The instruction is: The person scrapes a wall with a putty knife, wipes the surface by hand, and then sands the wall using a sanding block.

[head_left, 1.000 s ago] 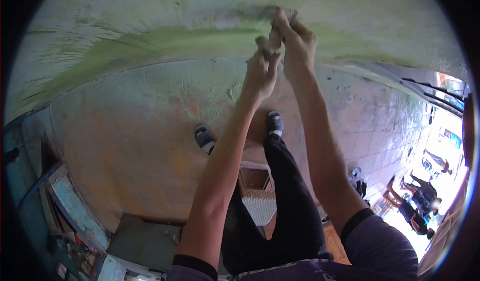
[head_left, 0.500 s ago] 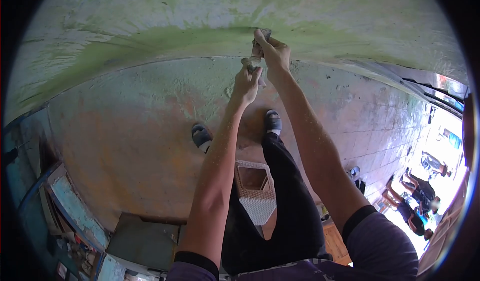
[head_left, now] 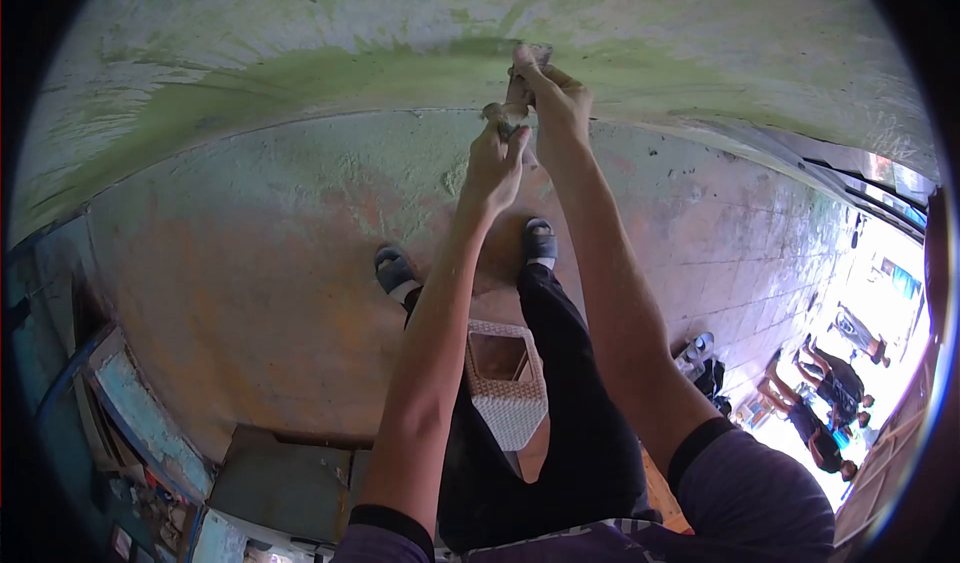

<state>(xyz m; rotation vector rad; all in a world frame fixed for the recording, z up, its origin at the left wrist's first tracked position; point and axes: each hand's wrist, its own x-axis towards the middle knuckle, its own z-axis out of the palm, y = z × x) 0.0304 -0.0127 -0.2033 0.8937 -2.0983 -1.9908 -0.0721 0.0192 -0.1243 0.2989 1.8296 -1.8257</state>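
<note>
Up against the green-and-white patchy wall (head_left: 330, 83), my right hand (head_left: 565, 103) is closed on a flat, dirty scraper (head_left: 518, 89), its thumb lying along the tool near the end that meets the surface. Just below and to the left, my left hand (head_left: 494, 168) is closed round a small tool smeared with greyish material (head_left: 508, 113); a pale flat part shows beside the fingers. Both hands are close together, with arms stretched out. The fingers cover much of each tool, and I cannot tell the exact kind of the left one.
A white woven stool (head_left: 508, 403) is between my legs. My sandalled feet (head_left: 395, 268) stand on the stained floor (head_left: 240, 263). A dark cabinet (head_left: 280, 483) and a peeling turquoise frame (head_left: 140, 403) are at lower left. Several people (head_left: 825, 398) are by the bright opening on the right.
My right hand and its scraper have moved slightly up and to the right along the wall. The left hand stays nearly in place, and the view has shifted a little.
</note>
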